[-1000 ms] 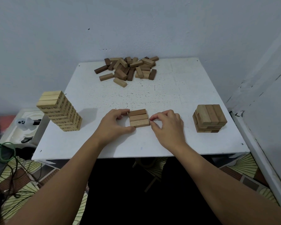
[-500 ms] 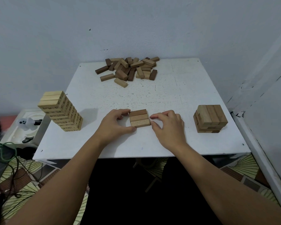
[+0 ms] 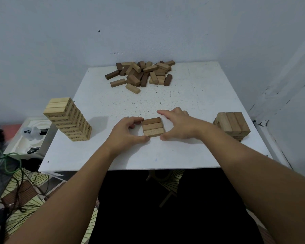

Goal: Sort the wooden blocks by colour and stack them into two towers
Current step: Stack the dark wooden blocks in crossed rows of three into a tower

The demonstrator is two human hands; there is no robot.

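Note:
Three brown blocks (image 3: 152,127) lie side by side as a flat layer on the white table (image 3: 192,95), near its front middle. My left hand (image 3: 126,132) curls round the layer's left end, thumb at the near corner and forefinger at the far corner. My right hand (image 3: 180,125) hovers at the layer's right end with its fingers spread and straight, the thumb close to the near right corner. A tall tower of light blocks (image 3: 69,120) stands at the front left. At the front right is a short stack of brown blocks (image 3: 233,125). Mixed loose blocks (image 3: 143,74) are heaped at the back.
The table stands in a corner, with walls behind it and to the right. Left of the table, a white tray (image 3: 19,143) holds a small pale figure (image 3: 32,132). Green and black cables (image 3: 7,164) lie on the floor at the lower left.
My right hand has let go of the layer's right end and opened, its fingers lifting and spreading forward. The left hand and the three blocks have stayed in place.

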